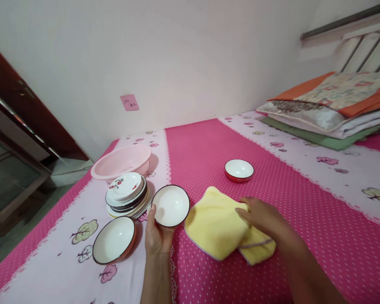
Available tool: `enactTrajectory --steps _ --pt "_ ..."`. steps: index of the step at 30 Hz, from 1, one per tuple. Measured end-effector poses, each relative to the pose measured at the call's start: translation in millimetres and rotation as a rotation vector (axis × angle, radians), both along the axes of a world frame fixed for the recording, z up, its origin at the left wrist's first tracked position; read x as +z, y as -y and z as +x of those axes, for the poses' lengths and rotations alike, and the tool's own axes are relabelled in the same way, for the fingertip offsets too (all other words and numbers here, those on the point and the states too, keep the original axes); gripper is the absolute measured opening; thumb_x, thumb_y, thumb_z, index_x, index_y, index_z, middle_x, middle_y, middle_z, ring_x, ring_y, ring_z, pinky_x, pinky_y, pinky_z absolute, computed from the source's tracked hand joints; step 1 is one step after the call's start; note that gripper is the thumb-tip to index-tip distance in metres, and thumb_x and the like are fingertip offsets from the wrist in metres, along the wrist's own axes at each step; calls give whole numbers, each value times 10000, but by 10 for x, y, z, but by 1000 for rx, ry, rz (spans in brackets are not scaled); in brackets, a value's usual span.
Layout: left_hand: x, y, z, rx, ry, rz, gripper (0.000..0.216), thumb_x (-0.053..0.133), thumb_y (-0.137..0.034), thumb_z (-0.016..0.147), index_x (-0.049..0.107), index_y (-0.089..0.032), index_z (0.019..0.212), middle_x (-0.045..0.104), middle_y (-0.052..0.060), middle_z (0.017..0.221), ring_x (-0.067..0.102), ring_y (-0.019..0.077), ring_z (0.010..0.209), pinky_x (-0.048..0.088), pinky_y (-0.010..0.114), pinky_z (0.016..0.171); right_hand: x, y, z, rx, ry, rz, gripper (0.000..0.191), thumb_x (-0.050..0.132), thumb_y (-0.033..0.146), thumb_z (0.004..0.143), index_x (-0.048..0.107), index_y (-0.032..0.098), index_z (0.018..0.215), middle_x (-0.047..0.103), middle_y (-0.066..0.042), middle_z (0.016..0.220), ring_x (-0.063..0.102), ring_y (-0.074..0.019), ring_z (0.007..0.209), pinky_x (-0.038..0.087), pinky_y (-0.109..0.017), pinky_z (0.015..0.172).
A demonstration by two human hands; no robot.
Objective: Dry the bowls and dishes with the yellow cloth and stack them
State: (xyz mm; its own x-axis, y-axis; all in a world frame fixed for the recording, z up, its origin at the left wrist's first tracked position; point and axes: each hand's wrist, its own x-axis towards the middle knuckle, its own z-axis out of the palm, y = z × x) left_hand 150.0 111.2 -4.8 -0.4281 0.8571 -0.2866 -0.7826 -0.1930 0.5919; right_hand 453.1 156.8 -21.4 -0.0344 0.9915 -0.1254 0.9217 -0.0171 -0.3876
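My left hand [156,236] holds a white bowl with a dark rim [171,206], tilted so its inside faces me, just above the bed. My right hand [261,216] rests on a folded yellow cloth [218,223] lying on the pink dotted bedsheet [304,219]; its fingers press the cloth's right side. A second dark-rimmed bowl with a red outside [114,240] lies to the left of my left hand. A small red bowl with a white inside [239,169] sits farther back, beyond the cloth.
A stack of plates [126,196], the top one with a flower pattern, stands left of the held bowl, with a pink plastic basin [122,161] behind it. Folded bedding [329,109] lies at the back right. A dark wooden cabinet [15,139] stands to the left.
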Motion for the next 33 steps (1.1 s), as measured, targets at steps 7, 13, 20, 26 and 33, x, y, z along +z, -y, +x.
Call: enactTrajectory --steps 7,13,20,26,33 --pt "-19 -7 22 -27 -22 -8 285 656 -250 962 740 -243 1234 734 88 1335 613 324 1333 508 606 1089 135 37 -107 109 -435 40 205 552 345 851 671 185 896 739 -103 975 678 -278 918 475 -347 773" --pt "-3 1 39 -29 -23 -18 304 651 -246 969 726 -244 1264 745 83 1312 670 291 1242 541 567 1065 165 11 -38 -88 -790 160 261 649 464 713 583 212 724 611 -5 680 545 -187 655 407 -287 600" --pt "27 -14 112 -20 -21 -55 323 647 -246 982 715 -234 1297 774 86 1245 737 247 1106 587 480 1023 397 166 -100 -312 -1430 169 410 829 515 715 668 223 954 713 -7 797 650 -186 673 510 -281 624" --pt "13 -6 263 -40 -19 -113 355 656 -226 976 701 -224 1328 804 89 1163 760 227 1061 615 389 973 813 549 -391 -121 -1623 -54 377 811 443 833 669 235 1114 751 -42 882 690 -181 671 535 -274 617" --pt "-237 -16 456 -237 -175 -62 478 765 -457 881 725 -195 1279 796 129 1163 730 326 1169 614 443 986 604 568 -867 67 -1486 30 410 675 512 922 631 221 1207 753 -81 1035 730 -245 905 590 -322 738"
